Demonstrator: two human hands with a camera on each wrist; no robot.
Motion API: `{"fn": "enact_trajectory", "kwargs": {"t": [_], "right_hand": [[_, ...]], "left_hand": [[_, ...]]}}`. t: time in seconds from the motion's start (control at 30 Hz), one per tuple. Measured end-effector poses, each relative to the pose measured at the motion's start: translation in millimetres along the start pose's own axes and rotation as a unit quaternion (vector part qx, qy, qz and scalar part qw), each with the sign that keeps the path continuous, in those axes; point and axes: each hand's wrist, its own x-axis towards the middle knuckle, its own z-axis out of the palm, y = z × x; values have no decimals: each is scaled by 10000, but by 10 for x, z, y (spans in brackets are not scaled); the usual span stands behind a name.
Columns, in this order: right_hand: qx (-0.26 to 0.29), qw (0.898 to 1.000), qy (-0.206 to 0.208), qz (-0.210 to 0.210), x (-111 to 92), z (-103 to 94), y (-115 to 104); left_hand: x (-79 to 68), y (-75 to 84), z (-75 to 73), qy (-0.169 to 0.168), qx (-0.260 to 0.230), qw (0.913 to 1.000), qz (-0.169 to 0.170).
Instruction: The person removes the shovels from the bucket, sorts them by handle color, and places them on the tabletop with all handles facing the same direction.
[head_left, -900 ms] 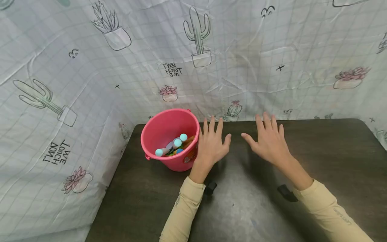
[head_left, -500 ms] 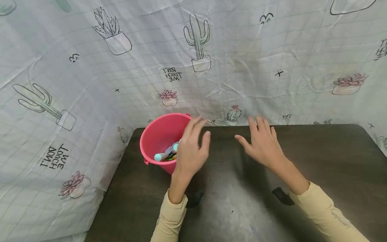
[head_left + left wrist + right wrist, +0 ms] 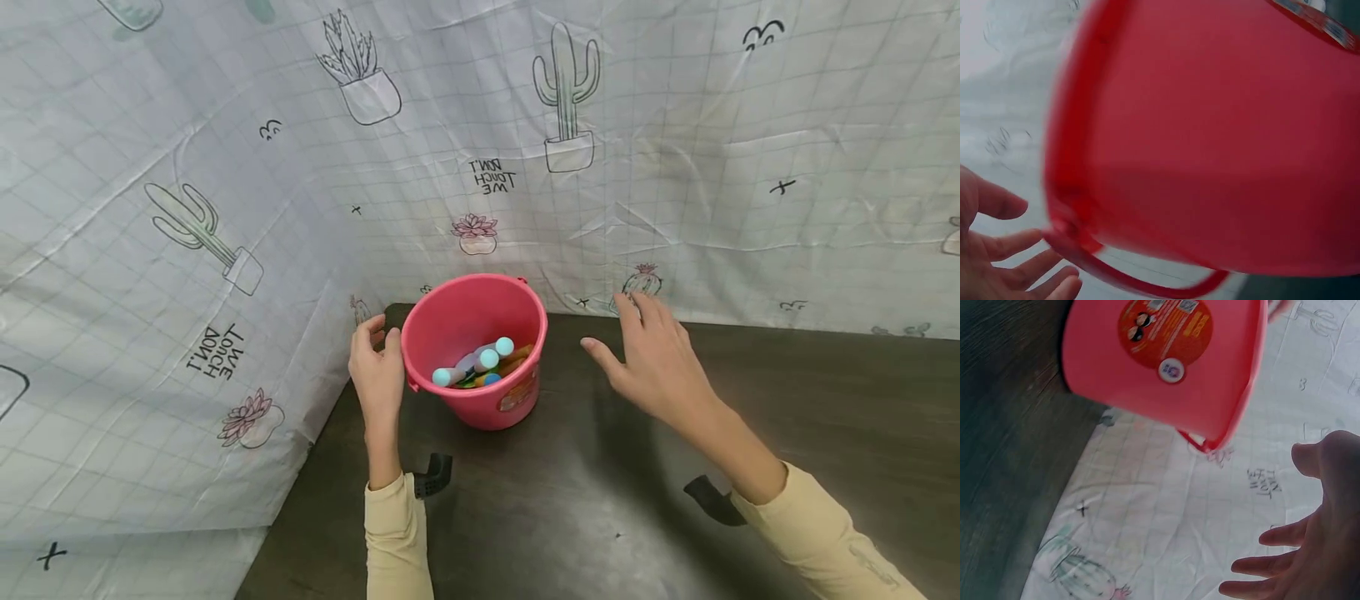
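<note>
A pink bucket (image 3: pixel 487 412) stands upright on the dark table. Inside it lie several sticks with light-blue round ends (image 3: pixel 488 359), among other colourful pieces. My left hand (image 3: pixel 377 375) is at the bucket's left side, fingers relaxed and close to the rim. In the left wrist view, its fingertips come right up to the red handle (image 3: pixel 1129 284), which hangs down along the bucket's wall (image 3: pixel 1222 144). To the right of the bucket my right hand (image 3: pixel 660 362) hovers over the table with fingers extended, holding nothing. The right wrist view shows an orange-red sticker (image 3: pixel 1166 331) on the bucket.
The dark tabletop (image 3: pixel 540 517) reaches the wall behind, where a white sheet (image 3: pixel 675 167) with cactus drawings hangs at the back and left. A black piece (image 3: pixel 433 475) is strapped at the left wrist, another black piece (image 3: pixel 712 500) at the right.
My left hand has swept from the bucket's right side, across its front, to its left rim. The view has turned left, so the bucket appears farther right. The right hand stays raised.
</note>
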Motion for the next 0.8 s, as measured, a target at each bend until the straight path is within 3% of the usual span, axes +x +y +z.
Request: {"fn": "enact_trajectory", "kwargs": {"t": [0.1, 0.2, 0.57, 0.8], "right_hand": [[75, 9999, 48, -102, 24, 12, -69], [137, 9996, 146, -192, 40, 25, -127], [387, 9966, 317, -651, 179, 177, -356], [619, 9910, 541, -1054, 340, 322, -538]], "left_hand": [[33, -122, 46, -233, -224, 9983, -478], [43, -201, 100, -388, -397, 9961, -681], [54, -377, 166, -530, -381, 9941, -867], [84, -379, 209, -626, -339, 9950, -694]]}}
